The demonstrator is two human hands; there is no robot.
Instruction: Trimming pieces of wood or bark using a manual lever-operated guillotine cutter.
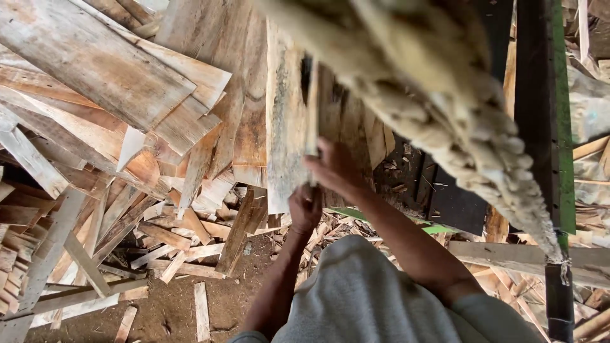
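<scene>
Plank point(284, 121) of weathered wood stands at frame centre, long axis running top to bottom. Left hand point(305, 208) grips its lower end; right hand point(333, 170) clasps its right edge. Scrap boards point(95, 70) pile upper left.

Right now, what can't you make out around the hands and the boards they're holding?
- Head view: the board tops run behind a blurred rope close to the lens.
- Left hand: fingers wrap behind the boards, grip hidden.
- Right hand: fingertips hidden by a board edge.
- Machine: cut off at the frame's edge.
</scene>
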